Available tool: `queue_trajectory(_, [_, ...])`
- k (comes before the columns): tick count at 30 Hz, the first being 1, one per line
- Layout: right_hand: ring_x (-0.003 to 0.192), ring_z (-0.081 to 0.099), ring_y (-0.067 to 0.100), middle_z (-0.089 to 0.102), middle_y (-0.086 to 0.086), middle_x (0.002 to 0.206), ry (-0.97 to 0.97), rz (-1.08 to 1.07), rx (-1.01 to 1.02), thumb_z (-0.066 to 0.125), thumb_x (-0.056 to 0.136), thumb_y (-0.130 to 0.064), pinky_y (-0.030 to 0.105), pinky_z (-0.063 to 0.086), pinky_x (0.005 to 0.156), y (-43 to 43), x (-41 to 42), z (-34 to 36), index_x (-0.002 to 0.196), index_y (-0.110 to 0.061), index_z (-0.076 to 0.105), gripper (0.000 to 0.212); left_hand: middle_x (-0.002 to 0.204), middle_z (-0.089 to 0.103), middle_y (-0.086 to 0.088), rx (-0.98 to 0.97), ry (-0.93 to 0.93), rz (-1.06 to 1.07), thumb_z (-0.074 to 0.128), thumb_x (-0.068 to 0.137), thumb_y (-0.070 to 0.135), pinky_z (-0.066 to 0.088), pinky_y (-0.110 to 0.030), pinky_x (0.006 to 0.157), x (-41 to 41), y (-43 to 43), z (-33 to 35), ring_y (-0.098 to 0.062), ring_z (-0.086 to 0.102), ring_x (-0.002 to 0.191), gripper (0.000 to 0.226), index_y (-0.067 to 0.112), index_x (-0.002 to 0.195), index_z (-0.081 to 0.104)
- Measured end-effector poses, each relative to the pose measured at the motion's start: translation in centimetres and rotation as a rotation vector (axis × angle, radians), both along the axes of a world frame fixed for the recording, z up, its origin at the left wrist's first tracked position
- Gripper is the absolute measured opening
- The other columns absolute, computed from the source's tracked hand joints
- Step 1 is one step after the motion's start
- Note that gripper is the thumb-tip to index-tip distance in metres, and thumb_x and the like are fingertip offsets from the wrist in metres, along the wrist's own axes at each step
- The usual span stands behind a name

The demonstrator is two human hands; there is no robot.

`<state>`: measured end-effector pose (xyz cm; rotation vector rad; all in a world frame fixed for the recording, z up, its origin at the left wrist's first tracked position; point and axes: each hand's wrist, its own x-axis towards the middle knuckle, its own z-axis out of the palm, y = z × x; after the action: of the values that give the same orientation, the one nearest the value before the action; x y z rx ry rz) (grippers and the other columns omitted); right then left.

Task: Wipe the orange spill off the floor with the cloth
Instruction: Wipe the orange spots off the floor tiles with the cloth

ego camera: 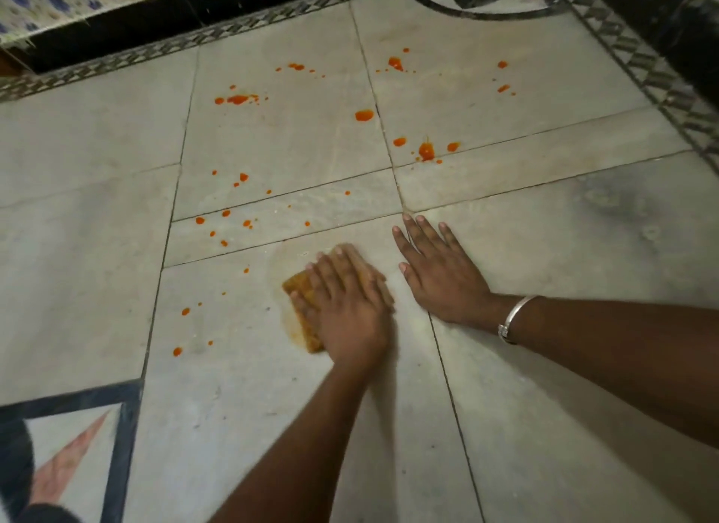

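Where the view starts at lower left, a dark-framed inlay tile [120, 425] is set in the grey stone floor [97, 250].

Orange spill [237, 99]: scattered drops and blobs, from left of centre up across the upper middle to the upper right. Small drops sit nearest the cloth's left side, with bigger blobs farther up by a tile joint.

Cloth [301, 289]: folded pad, stained orange-brown, flat on the floor at centre. It sits in a pale orange smear [290, 330] that rims its left and lower edge.

Left hand [346, 312]: on top of the cloth, palm down, fingers straight and spread, pressing it flat with no curl round it. The hand is blurred, so I cannot tell where the thumb lies. The cloth's left corner and lower edge stick out from under the hand.

Right hand [443, 277]: just beside the left hand, apart from the cloth. Palm flat on bare floor, fingers extended and splayed, fingertips at a tile joint, holding nothing. Silver bracelet [513, 316] on that wrist.

Patterned border strip [642, 67] runs along the far edge and down the right side.
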<state>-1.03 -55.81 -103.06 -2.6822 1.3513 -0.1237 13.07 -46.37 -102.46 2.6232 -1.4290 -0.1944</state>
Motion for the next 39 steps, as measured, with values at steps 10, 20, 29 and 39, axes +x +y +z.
queue_trajectory(10, [0.158, 0.000, 0.021, 0.001, 0.005, 0.171, 0.009, 0.011, 0.021, 0.023, 0.106, -0.038, 0.045, 0.002, 0.128, 0.0, 0.1, 0.3, 0.163, -0.019, 0.007, 0.063, 0.175, 0.000, -0.010, 0.001, -0.008, 0.083, 0.016, 0.111, 0.047, -0.003, -0.060, 0.127, 5.6, -2.7, 0.7, -0.028, -0.004, 0.162, 0.064, 0.020, 0.167, 0.001])
queue_trajectory(20, [0.158, 0.004, 0.023, 0.005, 0.007, 0.171, 0.043, 0.018, 0.011, 0.021, 0.105, -0.038, 0.047, 0.006, 0.128, -0.1, 0.0, 0.1, 0.163, -0.018, 0.009, 0.063, 0.176, -0.004, -0.006, 0.076, -0.033, -0.156, 0.013, 0.110, 0.049, -0.005, -0.058, 0.127, 4.5, -5.6, 1.0, -0.024, -0.007, 0.162, 0.064, 0.025, 0.167, -0.002])
queue_trajectory(29, [0.158, 0.006, 0.024, 0.008, 0.009, 0.171, 0.044, 0.002, 0.030, 0.008, 0.099, -0.042, 0.048, 0.006, 0.128, 0.1, 0.3, 0.2, 0.163, -0.017, 0.012, 0.069, 0.175, 0.006, -0.011, -0.019, 0.007, -0.068, 0.014, 0.108, 0.048, -0.007, -0.060, 0.126, -1.8, 1.4, 0.1, -0.030, 0.000, 0.162, 0.067, 0.019, 0.168, 0.008])
queue_trajectory(39, [0.158, -0.004, 0.023, -0.004, 0.007, 0.171, 0.062, 0.038, 0.067, 0.020, 0.107, -0.038, 0.046, -0.001, 0.128, -0.2, -0.1, 0.4, 0.163, -0.018, 0.001, 0.062, 0.175, 0.002, -0.012, 0.024, 0.013, 0.085, 0.017, 0.111, 0.045, -0.002, -0.062, 0.126, 6.4, 1.5, 0.8, -0.030, -0.003, 0.162, 0.065, 0.017, 0.167, 0.003])
